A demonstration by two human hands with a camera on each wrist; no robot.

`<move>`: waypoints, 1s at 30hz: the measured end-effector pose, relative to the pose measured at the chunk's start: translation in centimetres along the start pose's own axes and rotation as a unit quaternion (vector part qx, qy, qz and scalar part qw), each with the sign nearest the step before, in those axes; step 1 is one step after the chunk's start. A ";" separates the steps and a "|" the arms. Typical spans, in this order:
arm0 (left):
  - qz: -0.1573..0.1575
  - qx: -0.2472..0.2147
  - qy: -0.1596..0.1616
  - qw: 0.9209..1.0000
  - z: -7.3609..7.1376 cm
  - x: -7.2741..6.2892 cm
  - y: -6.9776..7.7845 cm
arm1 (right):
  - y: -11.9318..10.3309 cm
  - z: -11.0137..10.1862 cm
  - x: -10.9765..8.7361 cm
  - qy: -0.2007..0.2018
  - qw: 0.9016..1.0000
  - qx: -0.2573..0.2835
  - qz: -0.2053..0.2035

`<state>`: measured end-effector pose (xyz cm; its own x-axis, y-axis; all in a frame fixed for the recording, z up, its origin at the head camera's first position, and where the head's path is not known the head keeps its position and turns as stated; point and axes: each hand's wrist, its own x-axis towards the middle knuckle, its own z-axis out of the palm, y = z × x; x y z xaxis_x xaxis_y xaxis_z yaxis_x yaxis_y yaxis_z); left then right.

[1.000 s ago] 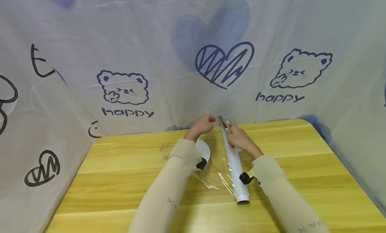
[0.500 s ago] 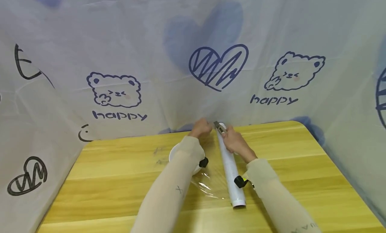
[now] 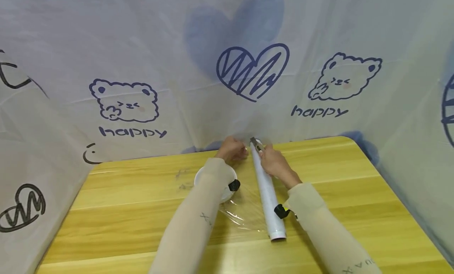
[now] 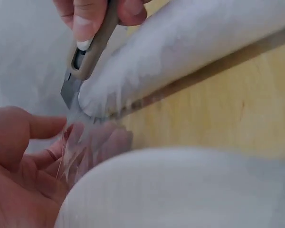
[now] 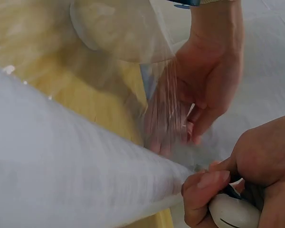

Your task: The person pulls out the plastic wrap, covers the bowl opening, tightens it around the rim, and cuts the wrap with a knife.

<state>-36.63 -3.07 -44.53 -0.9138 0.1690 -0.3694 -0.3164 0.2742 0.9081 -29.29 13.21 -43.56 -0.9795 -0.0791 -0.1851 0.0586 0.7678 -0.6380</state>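
A utility knife (image 4: 92, 50) with its blade out is gripped in my right hand (image 3: 274, 162), the thumb on its slider. Its blade points at the far end of a roll of plastic wrap (image 3: 267, 195), which lies lengthwise on the table. A clear sheet of plastic wrap (image 5: 168, 102) stretches left from the roll. My left hand (image 3: 232, 149) pinches the gathered edge of this sheet close to the blade, some fingers showing through the film. Under the left forearm stands a white bowl (image 3: 228, 175), partly hidden by the sleeve, with the film reaching over it.
The wood-grain table (image 3: 337, 179) extends to both sides. A white printed cloth (image 3: 191, 69) hangs right behind its far edge and along the sides. Faint grey marks (image 3: 182, 179) show on the tabletop left of the bowl.
The left hand first came closer to the knife and then drew slightly away to the left. The knife's tip has dropped from above the roll's end to beside it. The head view has shifted.
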 end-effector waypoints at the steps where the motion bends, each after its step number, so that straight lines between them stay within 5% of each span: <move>1: -0.018 -0.032 -0.013 0.999 -0.1 0.0 0.0 | -0.1 0.0 -0.1 0.000 1.000 -0.001 -0.002; 9: -0.083 -0.078 -0.030 0.993 -0.2 0.8 0.4 | -1.1 0.2 0.0 -0.019 0.999 0.025 0.038; 21: -0.079 -0.097 -0.044 0.991 -0.4 0.8 0.4 | -2.9 -0.1 0.6 -0.057 0.997 0.033 0.028; 30: -0.061 -0.121 -0.047 0.990 0.1 0.8 0.1 | -3.2 0.4 1.3 -0.050 0.998 -0.028 0.030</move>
<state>-37.39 -2.82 -44.71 -0.8408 0.2386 -0.4860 -0.4856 0.0645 0.8718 -30.68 10.43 -42.04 -0.9501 -0.0935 -0.2975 0.1028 0.8069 -0.5817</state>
